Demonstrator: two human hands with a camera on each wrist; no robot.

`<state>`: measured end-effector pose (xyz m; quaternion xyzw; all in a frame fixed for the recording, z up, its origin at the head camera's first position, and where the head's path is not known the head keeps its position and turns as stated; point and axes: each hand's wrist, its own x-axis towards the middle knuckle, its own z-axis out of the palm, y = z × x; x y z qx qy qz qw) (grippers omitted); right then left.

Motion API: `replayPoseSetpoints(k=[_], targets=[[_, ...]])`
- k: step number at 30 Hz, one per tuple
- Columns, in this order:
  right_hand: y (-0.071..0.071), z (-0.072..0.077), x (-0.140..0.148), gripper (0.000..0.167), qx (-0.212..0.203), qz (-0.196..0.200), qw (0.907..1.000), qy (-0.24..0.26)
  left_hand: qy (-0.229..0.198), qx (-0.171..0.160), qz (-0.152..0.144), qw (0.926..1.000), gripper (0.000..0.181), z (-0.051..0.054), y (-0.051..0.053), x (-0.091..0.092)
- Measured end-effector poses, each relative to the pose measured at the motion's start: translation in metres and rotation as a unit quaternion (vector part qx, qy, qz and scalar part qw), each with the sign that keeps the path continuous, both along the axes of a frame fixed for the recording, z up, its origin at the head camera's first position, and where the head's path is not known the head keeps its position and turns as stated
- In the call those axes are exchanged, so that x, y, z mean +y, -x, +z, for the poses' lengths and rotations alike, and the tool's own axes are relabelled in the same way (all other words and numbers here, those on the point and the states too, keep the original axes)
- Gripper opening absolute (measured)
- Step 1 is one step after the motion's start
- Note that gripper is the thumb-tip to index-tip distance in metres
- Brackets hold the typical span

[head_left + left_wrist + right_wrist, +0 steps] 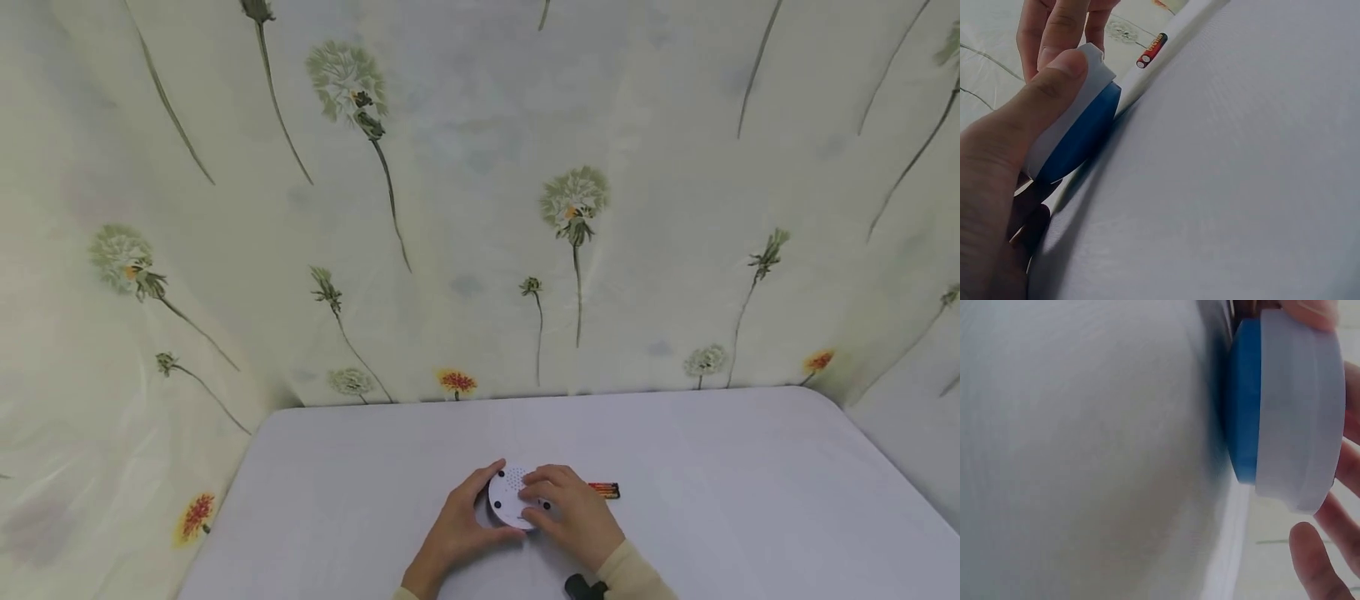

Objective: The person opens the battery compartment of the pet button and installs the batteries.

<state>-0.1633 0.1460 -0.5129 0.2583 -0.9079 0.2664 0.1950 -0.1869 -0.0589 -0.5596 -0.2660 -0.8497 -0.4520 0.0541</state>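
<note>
Head: round, dotted white device [507, 502]

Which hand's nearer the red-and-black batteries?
Right. In the head view, the right hand is just left of the batteries, over the round device; the left hand is farther, gripping the device's left side.

A flower-printed backdrop [465, 200] rises behind a pale table [352, 483].
</note>
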Motion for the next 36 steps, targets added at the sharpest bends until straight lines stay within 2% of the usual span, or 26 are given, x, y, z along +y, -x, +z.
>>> replayPoseSetpoints(k=[4,8,12,18,21,25,28,30,36], targets=[[-0.001,0.004,0.001,0.019,0.012,-0.006,0.9994,-0.03,-0.006,0.005,-0.001,1.0,0.093,-0.002,0.0,0.002],[0.003,0.011,0.003,0.018,0.012,0.01,0.9971,-0.074,-0.012,0.01,0.003,0.9999,0.093,-0.001,0.0,0.002],[0.007,0.018,0.003,0.019,-0.005,0.028,0.9924,-0.12,-0.012,0.004,0.002,0.9999,0.092,0.0,-0.001,0.002],[0.005,0.031,-0.003,0.018,-0.004,0.045,0.9826,-0.18,-0.01,-0.005,0.002,0.9999,0.092,0.002,-0.002,0.002],[0.004,0.038,-0.01,0.017,0.002,0.045,0.9708,-0.236,-0.012,-0.006,0.003,0.9999,0.093,0.003,-0.003,0.001],[0.003,0.047,-0.019,0.019,0.022,0.057,0.9411,-0.332,-0.015,-0.01,0.004,0.9998,0.092,0.004,-0.003,0.0],[0.003,0.051,-0.023,0.018,0.037,0.069,0.9229,-0.377,-0.016,-0.01,0.007,0.9998,0.09,0.005,-0.002,-0.001],[0.002,0.052,-0.024,0.015,0.04,0.074,0.9175,-0.389,-0.013,-0.008,0.008,0.9999,0.089,0.005,-0.002,-0.001],[0.002,0.055,-0.023,0.012,0.029,0.084,0.9135,-0.397,-0.006,-0.008,0.004,0.9999,0.086,0.005,-0.002,0.002]])
